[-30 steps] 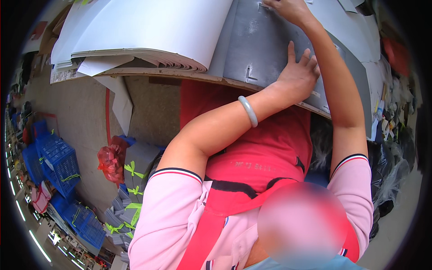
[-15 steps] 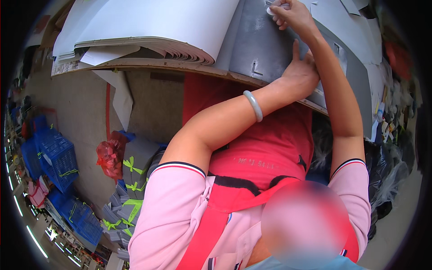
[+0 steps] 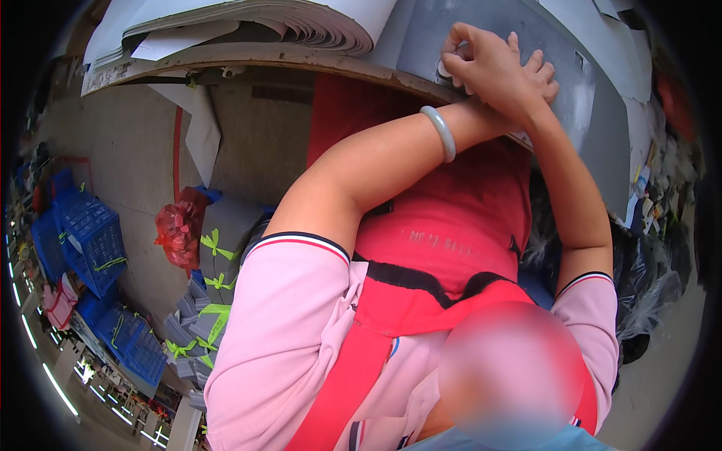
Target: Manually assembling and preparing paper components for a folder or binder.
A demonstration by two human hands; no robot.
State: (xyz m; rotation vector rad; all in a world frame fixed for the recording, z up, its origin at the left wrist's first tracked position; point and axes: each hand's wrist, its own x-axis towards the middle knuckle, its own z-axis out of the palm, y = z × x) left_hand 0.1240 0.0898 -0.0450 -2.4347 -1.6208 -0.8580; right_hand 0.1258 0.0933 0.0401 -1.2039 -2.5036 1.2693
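My right hand (image 3: 489,75) crosses over my left wrist, its fingers curled in a pinch. Between them a small white rounded piece (image 3: 444,71) shows; its full shape is hidden. Both hands are over a dark grey sheet (image 3: 429,37) with whitish smudges, near the table's front edge. My left hand (image 3: 540,74) lies beyond the right one, fingers spread on the sheet, its palm and back mostly covered. A pale bangle (image 3: 438,134) circles my left forearm.
A thick stack of white sheets (image 3: 263,22) lies on the table to the left. More pale sheets (image 3: 602,45) are at the right. Below left are blue crates (image 3: 90,233), a red bag (image 3: 180,229) and grey bundles tied with green strips (image 3: 218,263). Clear plastic (image 3: 650,278) lies at right.
My right hand has come nearer, from the far part of the sheet to its front edge, crossing over my left wrist. The table edge sits higher in the picture.
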